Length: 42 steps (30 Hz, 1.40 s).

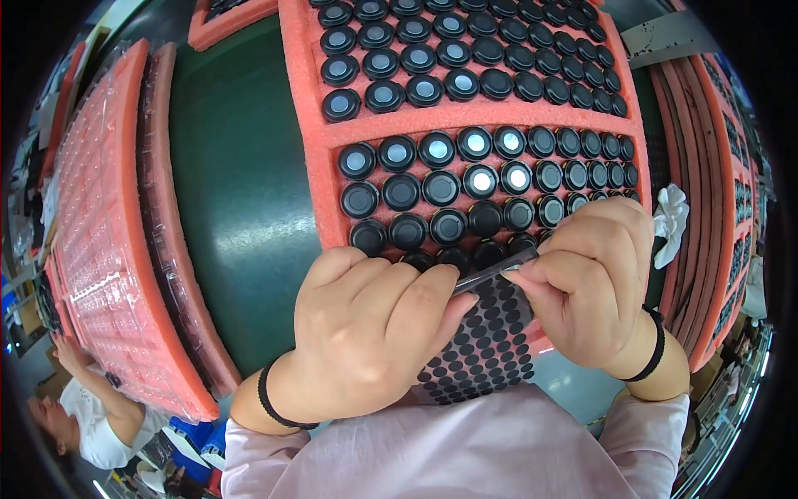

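Note:
A sheet of black round stickers (482, 349) hangs down in front of my body, its upper edge folded over between my hands. My left hand (362, 324) grips that edge between thumb and fingers. At the other end of the fold, my right hand (594, 287) is closed in a pinch, with a small pale bit at its fingertips. Just beyond both hands lies a pink foam tray (320, 158) holding rows of round black parts (403, 191). Some of these parts have shiny pale discs at their centres; others look dark. My hands hide part of the nearest row.
On the left, pink foam trays (125, 249) wrapped in clear plastic stand beside the green tabletop (241, 191). Stacked foam trays (694, 200) rise on the right, near a crumpled white cloth (669, 220). Another person (104, 416) is at the lower left.

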Each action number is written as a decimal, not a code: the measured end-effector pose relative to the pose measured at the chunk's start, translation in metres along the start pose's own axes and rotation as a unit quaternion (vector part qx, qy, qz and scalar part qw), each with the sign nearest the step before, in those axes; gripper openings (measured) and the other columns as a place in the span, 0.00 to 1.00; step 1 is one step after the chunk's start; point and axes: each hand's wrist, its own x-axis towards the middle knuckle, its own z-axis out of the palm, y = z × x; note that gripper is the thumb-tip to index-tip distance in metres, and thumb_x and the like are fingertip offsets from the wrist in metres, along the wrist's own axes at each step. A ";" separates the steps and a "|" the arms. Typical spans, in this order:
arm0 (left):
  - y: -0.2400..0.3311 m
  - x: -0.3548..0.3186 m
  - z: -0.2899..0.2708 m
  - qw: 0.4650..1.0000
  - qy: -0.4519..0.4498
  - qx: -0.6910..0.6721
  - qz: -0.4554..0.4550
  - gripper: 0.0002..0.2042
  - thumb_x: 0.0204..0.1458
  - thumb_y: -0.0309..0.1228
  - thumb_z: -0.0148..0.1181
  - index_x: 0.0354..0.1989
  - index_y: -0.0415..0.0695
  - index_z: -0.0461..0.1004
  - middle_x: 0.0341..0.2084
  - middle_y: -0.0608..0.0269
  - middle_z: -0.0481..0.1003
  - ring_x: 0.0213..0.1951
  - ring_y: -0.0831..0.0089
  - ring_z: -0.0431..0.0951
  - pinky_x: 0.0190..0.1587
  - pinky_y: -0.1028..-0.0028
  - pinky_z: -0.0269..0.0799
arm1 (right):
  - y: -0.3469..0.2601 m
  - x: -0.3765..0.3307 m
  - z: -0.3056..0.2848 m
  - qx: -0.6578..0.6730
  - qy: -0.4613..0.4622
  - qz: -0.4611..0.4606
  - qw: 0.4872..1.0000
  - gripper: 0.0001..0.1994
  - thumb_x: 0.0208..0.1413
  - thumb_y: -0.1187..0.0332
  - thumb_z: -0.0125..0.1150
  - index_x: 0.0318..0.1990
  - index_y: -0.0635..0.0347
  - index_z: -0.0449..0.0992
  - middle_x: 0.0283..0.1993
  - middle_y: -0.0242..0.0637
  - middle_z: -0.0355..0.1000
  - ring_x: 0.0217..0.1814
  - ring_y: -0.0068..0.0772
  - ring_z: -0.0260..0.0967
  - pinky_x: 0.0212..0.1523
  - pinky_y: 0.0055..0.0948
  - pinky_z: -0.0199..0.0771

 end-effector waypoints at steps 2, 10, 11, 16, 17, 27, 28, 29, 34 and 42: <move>0.000 0.000 -0.001 1.000 -0.002 -0.008 -0.008 0.16 0.41 0.29 0.75 0.39 0.39 0.79 0.22 0.65 0.72 0.22 0.69 0.73 0.29 0.68 0.63 | -0.001 0.001 0.000 -0.005 -0.003 -0.004 1.000 0.17 0.41 0.73 0.76 0.38 0.60 0.75 0.37 0.38 0.71 0.38 0.45 0.69 0.40 0.43 0.68; 0.001 0.001 -0.006 0.996 -0.025 -0.065 -0.051 0.13 0.44 0.28 0.75 0.36 0.41 0.79 0.20 0.65 0.74 0.21 0.66 0.74 0.29 0.67 0.64 | -0.003 -0.002 0.000 -0.038 0.007 -0.036 0.999 0.17 0.38 0.73 0.75 0.38 0.60 0.75 0.37 0.37 0.71 0.38 0.44 0.69 0.39 0.43 0.68; 0.001 0.001 -0.007 0.995 -0.025 -0.082 -0.061 0.12 0.45 0.28 0.75 0.36 0.41 0.79 0.20 0.64 0.75 0.21 0.65 0.75 0.29 0.66 0.65 | -0.003 -0.002 0.000 -0.045 0.013 -0.041 0.998 0.17 0.38 0.73 0.75 0.38 0.60 0.75 0.37 0.37 0.71 0.38 0.44 0.69 0.39 0.43 0.67; 0.004 0.001 -0.010 0.980 -0.047 -0.150 -0.118 0.10 0.47 0.29 0.74 0.34 0.42 0.80 0.22 0.63 0.78 0.22 0.64 0.76 0.30 0.66 0.67 | -0.008 -0.001 -0.002 -0.064 0.018 -0.055 0.996 0.17 0.38 0.72 0.75 0.39 0.59 0.76 0.38 0.36 0.71 0.38 0.43 0.69 0.40 0.43 0.67; 0.004 0.001 -0.011 0.981 -0.046 -0.149 -0.118 0.10 0.47 0.29 0.74 0.34 0.42 0.80 0.22 0.63 0.78 0.22 0.64 0.76 0.30 0.66 0.67 | -0.009 -0.001 -0.004 -0.068 0.018 -0.057 0.996 0.17 0.39 0.72 0.75 0.39 0.58 0.76 0.39 0.35 0.71 0.38 0.43 0.69 0.40 0.42 0.67; 0.000 0.003 -0.013 0.986 -0.054 -0.120 -0.101 0.11 0.47 0.30 0.74 0.36 0.42 0.81 0.23 0.63 0.79 0.24 0.64 0.78 0.32 0.66 0.69 | 0.004 0.012 -0.022 0.060 -0.073 -0.017 0.995 0.15 0.42 0.74 0.75 0.40 0.58 0.79 0.43 0.36 0.74 0.41 0.43 0.72 0.42 0.43 0.69; 0.000 0.003 -0.013 0.988 -0.053 -0.111 -0.089 0.11 0.47 0.30 0.74 0.37 0.41 0.80 0.23 0.63 0.78 0.24 0.64 0.77 0.32 0.66 0.68 | 0.004 0.013 -0.022 0.059 -0.074 -0.017 0.995 0.15 0.42 0.74 0.75 0.40 0.58 0.79 0.43 0.36 0.74 0.41 0.43 0.72 0.42 0.43 0.69; 0.001 0.003 -0.013 0.988 -0.053 -0.112 -0.089 0.11 0.47 0.30 0.74 0.37 0.41 0.80 0.23 0.63 0.78 0.24 0.64 0.77 0.32 0.66 0.68 | 0.003 0.014 -0.022 0.062 -0.088 -0.017 0.994 0.15 0.42 0.74 0.74 0.40 0.59 0.80 0.43 0.37 0.75 0.41 0.43 0.72 0.41 0.43 0.70; 0.002 -0.002 -0.012 0.992 -0.049 -0.077 -0.083 0.14 0.44 0.28 0.75 0.40 0.41 0.82 0.24 0.62 0.79 0.24 0.62 0.76 0.35 0.66 0.67 | 0.002 0.022 -0.022 0.064 -0.130 -0.031 0.989 0.14 0.41 0.75 0.72 0.39 0.61 0.80 0.40 0.39 0.76 0.39 0.44 0.74 0.40 0.41 0.72; -0.001 -0.008 -0.014 0.997 -0.044 -0.035 -0.045 0.16 0.42 0.28 0.76 0.40 0.39 0.81 0.26 0.60 0.80 0.25 0.62 0.76 0.33 0.65 0.68 | -0.006 0.037 -0.024 0.048 -0.183 -0.064 0.980 0.12 0.41 0.73 0.66 0.37 0.65 0.79 0.39 0.40 0.76 0.39 0.44 0.74 0.40 0.40 0.74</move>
